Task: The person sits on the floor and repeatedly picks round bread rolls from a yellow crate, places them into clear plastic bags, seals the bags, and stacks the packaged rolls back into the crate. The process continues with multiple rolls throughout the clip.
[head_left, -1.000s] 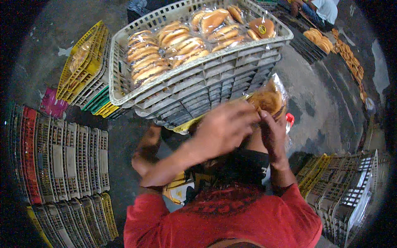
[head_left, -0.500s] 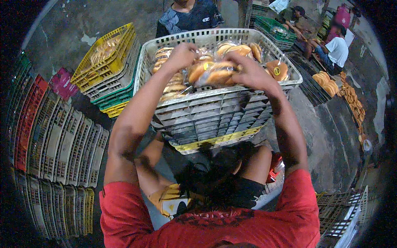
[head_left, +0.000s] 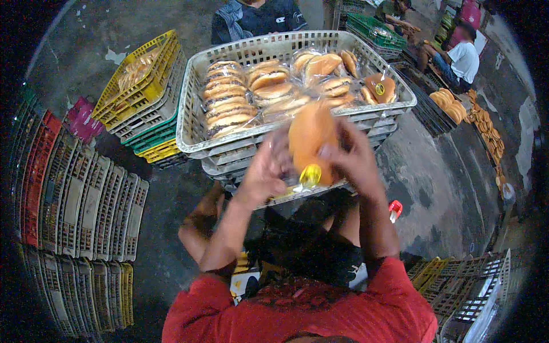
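Note:
A bagged bun (head_left: 311, 134) with a golden-brown top is held up in front of the crate, blurred by motion. A yellow label (head_left: 310, 175) shows at its lower end. My right hand (head_left: 359, 157) has its fingers closed on the bun's right side. On the other side my left hand (head_left: 264, 168) is bent around the clear wrapping, its fingers smeared by motion. Just beyond both hands, a white plastic crate (head_left: 190, 108) tops a stack. Inside lie rows of bagged filled buns (head_left: 229, 106), and a bagged bun with a round yellow label (head_left: 380, 89) sits at the right.
Stacked crates with a yellow crate (head_left: 103, 111) on top stand at the left. More crates (head_left: 86, 200) line the far left. Beyond the stack is a person in a dark shirt (head_left: 260, 22). Others sit at the upper right near rows of loose buns (head_left: 486, 137).
Both hands have come out of the crate toward me, bringing a bagged bun. The rows inside the crate now show uncovered.

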{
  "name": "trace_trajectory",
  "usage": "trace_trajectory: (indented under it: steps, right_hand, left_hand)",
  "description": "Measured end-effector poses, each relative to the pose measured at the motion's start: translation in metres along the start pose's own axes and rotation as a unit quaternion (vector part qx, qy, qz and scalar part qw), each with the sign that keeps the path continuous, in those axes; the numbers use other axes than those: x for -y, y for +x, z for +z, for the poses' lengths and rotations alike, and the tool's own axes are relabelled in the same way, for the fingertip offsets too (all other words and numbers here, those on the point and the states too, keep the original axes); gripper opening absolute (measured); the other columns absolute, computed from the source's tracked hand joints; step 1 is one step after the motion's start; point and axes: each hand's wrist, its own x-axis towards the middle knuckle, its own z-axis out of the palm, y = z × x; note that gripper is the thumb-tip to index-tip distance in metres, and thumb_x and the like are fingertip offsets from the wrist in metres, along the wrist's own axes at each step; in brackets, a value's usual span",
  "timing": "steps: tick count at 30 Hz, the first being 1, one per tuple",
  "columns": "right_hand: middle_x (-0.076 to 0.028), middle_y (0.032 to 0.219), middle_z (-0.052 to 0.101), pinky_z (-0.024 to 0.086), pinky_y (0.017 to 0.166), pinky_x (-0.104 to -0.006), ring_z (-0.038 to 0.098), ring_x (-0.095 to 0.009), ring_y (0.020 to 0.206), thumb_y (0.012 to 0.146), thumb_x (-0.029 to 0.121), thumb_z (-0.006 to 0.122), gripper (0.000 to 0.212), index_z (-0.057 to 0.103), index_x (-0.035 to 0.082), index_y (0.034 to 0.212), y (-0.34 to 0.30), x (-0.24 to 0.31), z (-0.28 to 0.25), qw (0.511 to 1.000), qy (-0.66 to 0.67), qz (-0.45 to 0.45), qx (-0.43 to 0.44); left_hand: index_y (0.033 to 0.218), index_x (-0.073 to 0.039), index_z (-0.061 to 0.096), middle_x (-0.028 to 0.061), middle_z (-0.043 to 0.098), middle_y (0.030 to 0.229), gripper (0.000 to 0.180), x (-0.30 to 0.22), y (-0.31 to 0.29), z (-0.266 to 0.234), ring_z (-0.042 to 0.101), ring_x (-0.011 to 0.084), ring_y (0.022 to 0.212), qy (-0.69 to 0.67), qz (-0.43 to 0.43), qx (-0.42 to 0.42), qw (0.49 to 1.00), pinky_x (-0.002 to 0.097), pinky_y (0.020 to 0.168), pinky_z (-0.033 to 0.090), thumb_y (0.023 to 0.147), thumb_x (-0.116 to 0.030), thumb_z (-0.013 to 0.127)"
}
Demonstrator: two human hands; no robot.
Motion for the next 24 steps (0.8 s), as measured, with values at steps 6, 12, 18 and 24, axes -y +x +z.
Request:
trace_trajectory:
  steps: [6, 12, 18, 24]
  right_hand:
    - [-0.011, 0.074, 0.063, 0.044, 0.063, -0.0372, 0.057, -0.022, 0.069, 0.098, 0.025, 0.054, 0.032, 0.064, -0.001, 0.082, -0.068, -0.108, 0.013, 0.938, -0.303, 0.059, -0.156]
    - [-0.015, 0.067, 0.057, 0.043, 0.058, -0.0356, 0.05, -0.017, 0.06, 0.101, 0.024, 0.046, 0.033, 0.058, -0.003, 0.084, -0.094, -0.122, 0.014, 0.976, -0.14, 0.118, -0.117]
    - [-0.006, 0.061, 0.052, 0.039, 0.053, -0.0328, 0.047, -0.014, 0.056, 0.1, 0.025, 0.048, 0.034, 0.054, 0.001, 0.077, -0.107, -0.122, 0.033, 0.974, -0.08, 0.153, -0.145]
    - [-0.003, 0.068, 0.059, 0.042, 0.057, -0.0287, 0.052, -0.011, 0.062, 0.1, 0.023, 0.049, 0.03, 0.06, 0.0, 0.084, -0.114, -0.119, 0.026, 0.94, 0.131, 0.208, -0.234]
  left_hand:
    - [0.136, 0.001, 0.046, 0.0066, 0.06, 0.122, 0.063, 0.109, -0.047, 0.004, 0.056, 0.0145, 0.113, 0.1, -0.079, -0.141, 0.982, 0.0313, 0.1, 0.044, 0.079, -0.003, 0.074]
    - [0.13, 0.003, 0.052, 0.0079, 0.062, 0.119, 0.05, 0.102, -0.067, 0.004, 0.058, 0.016, 0.11, 0.074, -0.074, -0.089, 0.99, 0.0289, 0.096, 0.045, 0.086, -0.01, 0.069]
    - [0.113, 0.003, 0.062, 0.0062, 0.066, 0.103, 0.032, 0.103, -0.071, -0.002, 0.061, 0.0123, 0.096, -0.027, -0.114, -0.194, 0.974, 0.0266, 0.086, 0.046, 0.086, -0.014, 0.065]
    - [0.137, 0.002, 0.042, 0.0101, 0.053, 0.132, 0.068, 0.078, -0.065, -0.016, 0.05, 0.0193, 0.123, -0.102, -0.107, -0.037, 0.988, 0.031, 0.1, 0.041, 0.086, -0.041, 0.058]
